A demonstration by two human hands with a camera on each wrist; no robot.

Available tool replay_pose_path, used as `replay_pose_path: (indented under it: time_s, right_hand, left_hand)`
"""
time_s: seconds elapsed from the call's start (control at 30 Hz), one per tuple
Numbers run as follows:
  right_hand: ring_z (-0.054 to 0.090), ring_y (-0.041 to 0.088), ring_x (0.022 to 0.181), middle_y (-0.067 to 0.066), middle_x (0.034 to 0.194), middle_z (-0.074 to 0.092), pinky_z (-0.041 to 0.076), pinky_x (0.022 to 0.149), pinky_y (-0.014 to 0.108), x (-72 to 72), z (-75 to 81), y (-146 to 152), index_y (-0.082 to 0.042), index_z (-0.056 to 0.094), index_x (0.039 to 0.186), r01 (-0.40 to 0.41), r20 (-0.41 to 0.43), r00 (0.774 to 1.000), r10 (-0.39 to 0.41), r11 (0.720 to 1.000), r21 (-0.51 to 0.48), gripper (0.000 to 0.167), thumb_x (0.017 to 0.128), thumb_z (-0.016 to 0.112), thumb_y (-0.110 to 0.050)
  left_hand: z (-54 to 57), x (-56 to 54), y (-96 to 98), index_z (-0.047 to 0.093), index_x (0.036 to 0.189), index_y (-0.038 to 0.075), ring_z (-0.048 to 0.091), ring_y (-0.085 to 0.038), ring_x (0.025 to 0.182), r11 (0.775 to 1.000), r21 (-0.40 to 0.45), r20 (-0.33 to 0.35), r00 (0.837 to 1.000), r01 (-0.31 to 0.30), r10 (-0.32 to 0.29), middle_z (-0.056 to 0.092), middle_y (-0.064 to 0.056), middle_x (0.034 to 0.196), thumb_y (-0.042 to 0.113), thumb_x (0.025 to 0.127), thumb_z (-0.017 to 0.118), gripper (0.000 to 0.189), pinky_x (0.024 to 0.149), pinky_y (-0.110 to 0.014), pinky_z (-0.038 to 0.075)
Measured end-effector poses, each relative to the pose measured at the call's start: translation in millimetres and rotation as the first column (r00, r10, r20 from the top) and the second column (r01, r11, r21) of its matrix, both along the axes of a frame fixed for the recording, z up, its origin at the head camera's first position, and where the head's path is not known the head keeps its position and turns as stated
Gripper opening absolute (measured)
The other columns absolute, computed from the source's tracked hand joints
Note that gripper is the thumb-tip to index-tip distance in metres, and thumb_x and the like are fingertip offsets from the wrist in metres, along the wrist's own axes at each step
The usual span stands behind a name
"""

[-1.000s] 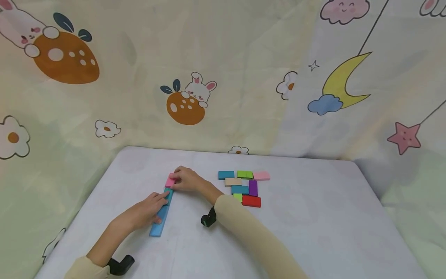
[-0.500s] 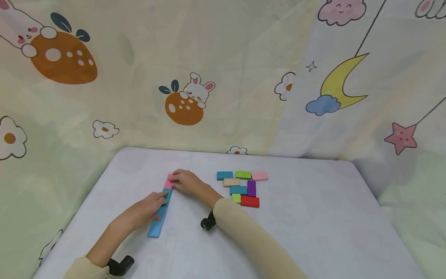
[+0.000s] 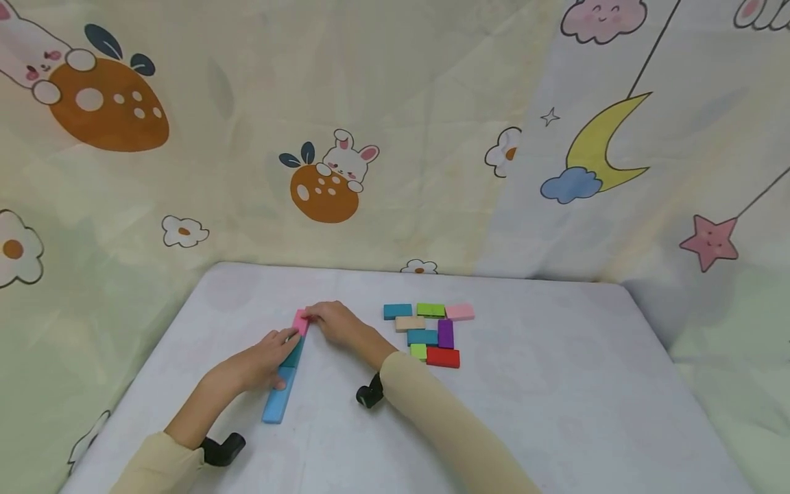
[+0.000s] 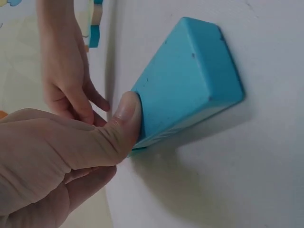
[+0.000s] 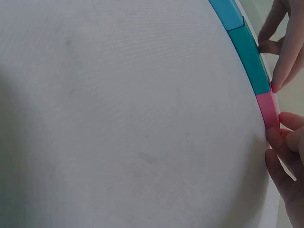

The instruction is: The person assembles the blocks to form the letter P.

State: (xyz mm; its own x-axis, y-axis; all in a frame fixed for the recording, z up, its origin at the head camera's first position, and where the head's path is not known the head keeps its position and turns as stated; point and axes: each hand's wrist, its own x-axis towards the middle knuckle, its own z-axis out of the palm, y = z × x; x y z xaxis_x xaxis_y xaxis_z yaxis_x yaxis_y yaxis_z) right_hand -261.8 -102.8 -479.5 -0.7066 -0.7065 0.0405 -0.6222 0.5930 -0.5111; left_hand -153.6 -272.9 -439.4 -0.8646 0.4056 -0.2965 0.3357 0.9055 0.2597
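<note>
A straight row of blocks lies on the white table: a light blue block (image 3: 276,405) nearest, a teal block (image 3: 293,355) in the middle and a pink block (image 3: 300,320) at the far end. My left hand (image 3: 256,361) lies along the row, its thumb against the light blue block and its forefinger reaching the joint of teal and pink. At the far end my right hand (image 3: 338,324) pinches the pink block between thumb and fingers. In the right wrist view the pink block (image 5: 268,108) sits flush against the teal one.
Right of the row lies a cluster of several blocks, among them a red block (image 3: 443,357), a purple block (image 3: 446,333) and a wooden-coloured block (image 3: 410,323). A printed cloth (image 3: 432,171) hangs behind the table (image 3: 555,398).
My left hand has slid forward along the row, its forefinger now by the pink block. More of the teal and light blue joint shows. My right hand keeps hold of the pink block.
</note>
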Motion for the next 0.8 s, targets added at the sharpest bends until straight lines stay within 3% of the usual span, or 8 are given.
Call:
replay_pose_path:
  time_s: [0.27, 0.47, 0.63, 0.8]
  right_hand:
    - [0.049, 0.011, 0.135, -0.001, 0.143, 0.055, 0.040, 0.112, 0.023, -2.6, 4.6, 8.3, -0.016, 0.057, 0.137, -0.015, 0.102, 0.995, 0.017, 1.000, -0.023, 0.037, 0.102, 0.047, -0.008]
    - [0.045, 0.014, 0.139, 0.002, 0.151, 0.046, 0.037, 0.115, 0.025, 4.0, 20.6, 32.1, -0.015, 0.046, 0.145, -0.084, 0.093, 0.992, 0.081, 0.996, 0.029, 0.042, 0.103, 0.047, -0.015]
    - [0.045, 0.016, 0.139, 0.002, 0.151, 0.046, 0.042, 0.112, 0.030, 28.6, 29.8, 100.7, -0.018, 0.045, 0.145, -0.113, -0.043, 0.992, 0.121, 0.981, 0.158, 0.044, 0.101, 0.051, -0.022]
    - [0.051, 0.020, 0.132, 0.003, 0.142, 0.054, 0.051, 0.102, 0.035, 57.0, 28.8, 189.6, -0.017, 0.054, 0.138, -0.035, -0.160, 0.985, 0.059, 0.988, 0.149, 0.042, 0.097, 0.060, -0.023]
  left_hand:
    - [7.7, -9.5, 9.4, 0.032, 0.146, -0.008, 0.041, -0.032, 0.127, 0.995, -0.098, 0.020, 1.000, 0.021, -0.019, 0.031, -0.024, 0.148, 0.026, 0.075, 0.082, 0.093, 0.104, -0.052, 0.046]
    - [5.8, -11.3, 13.9, 0.036, 0.144, -0.007, 0.044, -0.031, 0.125, 0.990, -0.137, 0.008, 1.000, 0.015, -0.014, 0.036, -0.023, 0.144, 0.028, 0.070, 0.086, 0.096, 0.104, -0.051, 0.046]
    - [3.7, -10.6, 15.4, 0.037, 0.142, -0.009, 0.040, -0.039, 0.134, 0.990, -0.135, -0.013, 0.999, 0.030, -0.032, 0.034, -0.025, 0.149, 0.027, 0.068, 0.087, 0.097, 0.106, -0.053, 0.043]
    - [4.9, -13.3, 16.4, 0.034, 0.143, -0.011, 0.034, -0.043, 0.140, 0.991, -0.127, -0.004, 0.999, 0.044, -0.045, 0.028, -0.026, 0.155, 0.025, 0.068, 0.088, 0.099, 0.109, -0.055, 0.039]
